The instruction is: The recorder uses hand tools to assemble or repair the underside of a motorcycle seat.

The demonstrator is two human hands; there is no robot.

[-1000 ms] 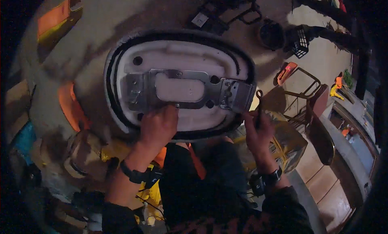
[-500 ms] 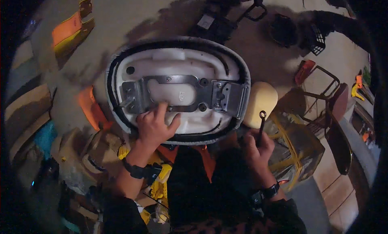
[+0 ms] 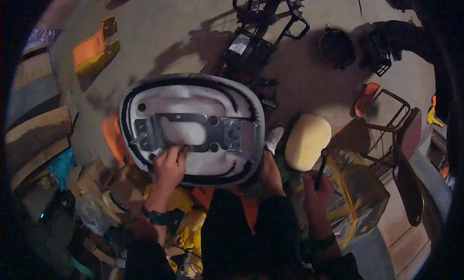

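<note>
An upturned padded seat (image 3: 193, 176), with a white plastic underside and a dark channel around its edge, lies over my lap. A grey metal bracket (image 3: 188, 117) with a large oval opening sits on that underside. My left hand (image 3: 167, 168) is at the bracket's near edge, thumb and fingers pinched together; whatever they hold is too small to make out. In my right hand (image 3: 319, 189), off to the right of the seat, a dark wrench (image 3: 321, 165) points upward, its handle inside the closed fingers.
Right of the seat lies a cream oval foam pad (image 3: 308, 142), above a taped carton (image 3: 357, 193). A metal chair frame (image 3: 386, 103) stands further right. Ahead is a black wheeled frame (image 3: 251, 50). Orange and yellow panels (image 3: 92, 50) lie far left, and cardboard pieces (image 3: 123, 183) nearer.
The seat has shifted left and slightly toward me in the view, uncovering more of the foam pad. My left hand's fingers have drawn into a pinch. My right hand, still gripping the wrench, is slightly lower.
</note>
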